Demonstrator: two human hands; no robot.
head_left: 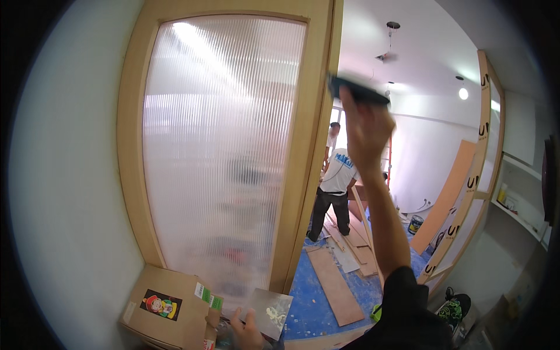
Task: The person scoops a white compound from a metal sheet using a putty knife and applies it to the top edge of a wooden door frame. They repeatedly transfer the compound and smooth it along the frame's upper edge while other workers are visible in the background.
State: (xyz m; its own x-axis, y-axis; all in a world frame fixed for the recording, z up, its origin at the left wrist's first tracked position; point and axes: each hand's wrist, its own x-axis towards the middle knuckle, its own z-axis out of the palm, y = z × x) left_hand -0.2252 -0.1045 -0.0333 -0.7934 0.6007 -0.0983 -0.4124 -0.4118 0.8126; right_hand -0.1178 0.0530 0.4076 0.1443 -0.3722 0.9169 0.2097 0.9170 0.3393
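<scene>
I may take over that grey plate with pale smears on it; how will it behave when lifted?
The plate looks stiff: its surface is flat and its edges straight. It is probably light, since the left hand alone seems to hold it by one edge. Its pale smears could make the face slippery if wet.

A smooth pale wall (64, 175) bows along the left of the frame. At the upper right, a white ceiling (426, 35) carries a glowing round bulb (463, 93) — its light falls on the white far wall (417, 131). Blue covering (302, 291), specked with pale marks, spreads over the floor at lower center. White built-in shelves (516, 217) line the right edge — small items rest there.
</scene>
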